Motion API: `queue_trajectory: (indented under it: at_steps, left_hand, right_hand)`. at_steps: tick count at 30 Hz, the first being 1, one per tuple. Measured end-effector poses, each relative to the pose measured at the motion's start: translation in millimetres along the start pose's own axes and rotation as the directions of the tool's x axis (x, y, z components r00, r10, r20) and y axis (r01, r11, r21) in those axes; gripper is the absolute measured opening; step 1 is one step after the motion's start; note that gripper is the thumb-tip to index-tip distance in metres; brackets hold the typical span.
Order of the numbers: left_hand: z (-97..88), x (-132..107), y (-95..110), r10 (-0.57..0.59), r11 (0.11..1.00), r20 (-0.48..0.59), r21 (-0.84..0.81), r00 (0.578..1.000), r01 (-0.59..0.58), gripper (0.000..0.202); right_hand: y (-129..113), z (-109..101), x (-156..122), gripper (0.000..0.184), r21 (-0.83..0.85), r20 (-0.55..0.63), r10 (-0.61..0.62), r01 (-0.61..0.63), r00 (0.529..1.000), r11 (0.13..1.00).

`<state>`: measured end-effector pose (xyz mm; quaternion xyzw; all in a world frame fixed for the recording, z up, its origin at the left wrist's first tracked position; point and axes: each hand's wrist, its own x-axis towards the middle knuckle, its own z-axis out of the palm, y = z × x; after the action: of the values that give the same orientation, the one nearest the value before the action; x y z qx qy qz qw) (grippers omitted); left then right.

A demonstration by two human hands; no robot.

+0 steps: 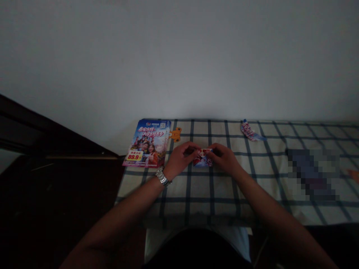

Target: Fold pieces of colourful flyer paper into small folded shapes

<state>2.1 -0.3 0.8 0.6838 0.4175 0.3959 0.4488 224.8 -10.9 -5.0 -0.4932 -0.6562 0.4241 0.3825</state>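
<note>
A small folded paper flyer (203, 160), printed in blue, red and white, lies between my hands over the checked cloth. My left hand (183, 157), with a metal-banded watch (163, 177) at the wrist, pinches its upper left side. On the upper right side, my right hand (223, 157) grips it with thumb and fingers. To the left of my hands is a stack of colourful flyers (147, 144), the top one marked 89.9. A crumpled or folded flyer piece (248, 131) rests farther back on the right.
A yellow-orange bear-shaped item (176, 134) lies beside the stack. The checked tablecloth (174, 190) covers a table against a pale wall (179, 59). At the right lies a pixelated dark rectangular object (312, 175). An orange thing (353, 175) shows at the right edge.
</note>
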Motion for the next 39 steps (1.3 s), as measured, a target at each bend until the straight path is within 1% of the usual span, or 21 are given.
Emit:
queue_trajectory:
  at_steps: [5,13,16,18,20,25,31,35,39]
  left_hand:
    - [1.4,-0.4,-0.5,-0.020,0.998,-0.032,-0.057,0.999,0.018,0.021]
    - [0.8,-0.5,1.5,-0.003,0.998,-0.011,-0.058,1.000,0.002,0.018]
    - [0.7,0.2,2.0,-0.019,0.993,-0.001,-0.116,1.000,0.019,0.021]
    - [0.2,0.9,2.6,-0.031,0.986,-0.020,-0.167,0.999,0.028,0.023]
    - [-0.5,1.6,3.4,-0.042,0.983,-0.038,-0.178,0.998,0.035,0.022]
    - [-1.5,2.2,4.7,-0.056,0.989,-0.055,-0.143,0.997,0.048,0.021]
    - [-2.5,1.4,6.6,-0.089,0.990,-0.054,-0.116,0.995,0.082,0.024]
    - [-3.6,1.2,9.2,-0.074,0.997,-0.057,-0.019,0.996,0.073,0.024]
    - [-2.6,0.0,6.8,-0.042,0.997,-0.061,0.068,0.997,0.046,0.024]
  right_hand:
    - [-0.8,-0.4,-0.9,0.028,-0.001,-0.019,-0.007,0.007,1.000,1.000]
    - [-4.6,0.3,-1.5,0.029,-0.062,-0.032,-0.025,0.023,0.999,0.998]
    - [-5.8,-0.7,-1.8,0.028,-0.069,-0.051,-0.030,0.027,0.998,0.997]
    - [-5.4,-1.5,-2.1,0.027,-0.069,-0.066,-0.038,0.033,0.997,0.997]
    - [-3.7,-2.1,-2.2,0.027,-0.066,-0.077,-0.044,0.039,0.996,0.997]
    - [1.0,-2.1,-2.1,0.028,-0.072,-0.090,-0.046,0.040,0.995,0.997]
    - [-3.3,-1.6,-2.0,0.032,-0.094,-0.091,-0.041,0.032,0.995,0.995]
    - [-4.6,-0.9,-1.6,0.033,-0.109,-0.087,-0.033,0.023,0.996,0.994]
    - [-4.0,-0.7,-1.7,0.031,-0.114,-0.073,-0.024,0.015,0.997,0.993]
